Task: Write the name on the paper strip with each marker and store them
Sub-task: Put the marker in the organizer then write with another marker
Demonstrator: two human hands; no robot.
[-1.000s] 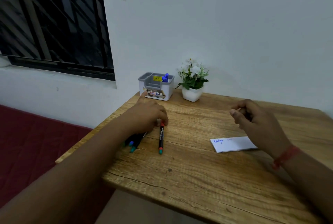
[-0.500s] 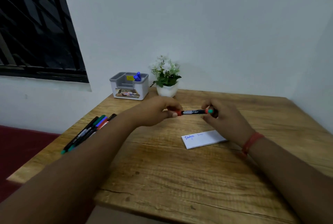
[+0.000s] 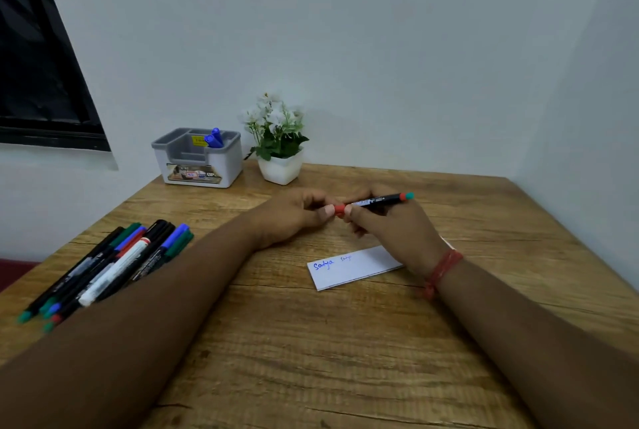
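Observation:
A black marker with a red cap (image 3: 375,202) is held level above the table between both hands. My left hand (image 3: 294,216) pinches the red cap end. My right hand (image 3: 390,224) grips the black barrel, whose far end sticks out to the right. Below the hands lies the white paper strip (image 3: 352,268), with a name written twice in blue near its left end. Several other markers (image 3: 110,266) lie bunched at the table's left edge. A grey-white organizer (image 3: 197,159) at the back holds blue markers (image 3: 214,138).
A small white pot of white flowers (image 3: 278,152) stands right of the organizer against the wall. The wooden table (image 3: 311,359) meets walls at the back and right. A dark window (image 3: 41,65) is at the left.
My left hand lifted the red-capped marker off the table's left side and brought it to the middle, where my right hand took its barrel. The view swung to the right.

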